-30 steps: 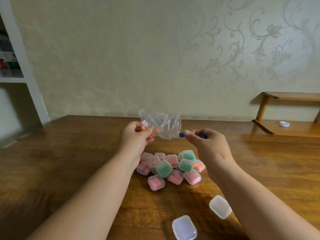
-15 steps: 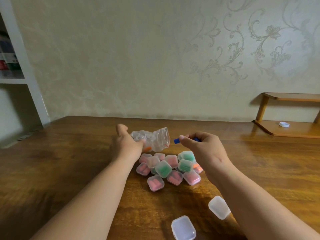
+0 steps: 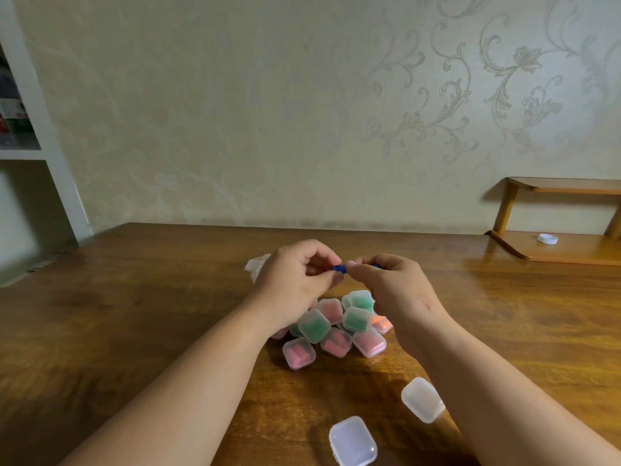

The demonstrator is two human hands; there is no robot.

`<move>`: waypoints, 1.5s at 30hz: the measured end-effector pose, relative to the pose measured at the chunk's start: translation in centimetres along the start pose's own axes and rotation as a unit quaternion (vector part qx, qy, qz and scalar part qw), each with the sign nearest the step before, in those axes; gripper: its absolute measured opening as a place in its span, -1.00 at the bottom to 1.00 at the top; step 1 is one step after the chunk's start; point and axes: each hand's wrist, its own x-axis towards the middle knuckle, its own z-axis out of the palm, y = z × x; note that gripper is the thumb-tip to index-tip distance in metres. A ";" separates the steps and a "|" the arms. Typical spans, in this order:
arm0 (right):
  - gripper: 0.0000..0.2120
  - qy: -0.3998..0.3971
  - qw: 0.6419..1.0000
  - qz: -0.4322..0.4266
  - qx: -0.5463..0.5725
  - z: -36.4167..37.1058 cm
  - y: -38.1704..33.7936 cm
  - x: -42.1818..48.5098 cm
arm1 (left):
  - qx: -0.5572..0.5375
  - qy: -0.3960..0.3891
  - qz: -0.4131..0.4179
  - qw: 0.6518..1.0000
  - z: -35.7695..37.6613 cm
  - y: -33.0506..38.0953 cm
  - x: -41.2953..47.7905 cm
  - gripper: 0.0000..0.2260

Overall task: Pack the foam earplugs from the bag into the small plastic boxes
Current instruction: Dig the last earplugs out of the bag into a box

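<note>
Above the wooden table [image 3: 134, 314], my left hand [image 3: 295, 280] and my right hand [image 3: 393, 290] meet at a blue foam earplug [image 3: 339, 268]. Each hand pinches one end of it with its fingertips. A second bit of blue [image 3: 378, 265] shows between my right hand's curled fingers. The crumpled clear bag [image 3: 255, 265] lies on the table behind my left hand, mostly hidden by it. Below the hands sits a pile of closed small plastic boxes [image 3: 336, 327] holding pink, green and orange earplugs. Two empty closed boxes [image 3: 422, 400] [image 3: 353, 440] lie nearer to me.
A low wooden shelf [image 3: 554, 250] stands at the table's back right with a white cap [image 3: 547, 238] on it. A white bookcase [image 3: 50, 163] stands at the left. The papered wall runs along the table's far edge.
My left hand has let go of the bag, which now lies on the table, and has come over to the blue earplug held by my right hand.
</note>
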 end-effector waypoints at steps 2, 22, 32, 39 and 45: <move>-0.74 0.001 1.000 0.010 0.004 -0.1 0.0 0.3 | -0.002 0.011 -0.015 1.000 -0.1 0.2 0.0 -0.71; -0.95 0.036 0.998 -0.038 0.018 -0.3 0.7 0.5 | -0.011 0.013 -0.023 1.000 -0.7 0.7 -0.1 -0.72; -0.98 0.029 0.999 -0.035 0.020 -0.1 0.8 0.4 | -0.002 0.026 -0.022 0.999 -0.4 0.5 -0.1 -0.70; -0.99 -0.006 0.999 -0.038 0.000 0.0 0.6 0.2 | 0.007 0.038 -0.035 0.999 -0.4 0.7 -0.1 -0.73; -0.93 -0.006 1.000 -0.028 -0.006 0.0 0.5 0.1 | -0.004 0.034 -0.022 0.999 0.0 0.0 0.0 -0.68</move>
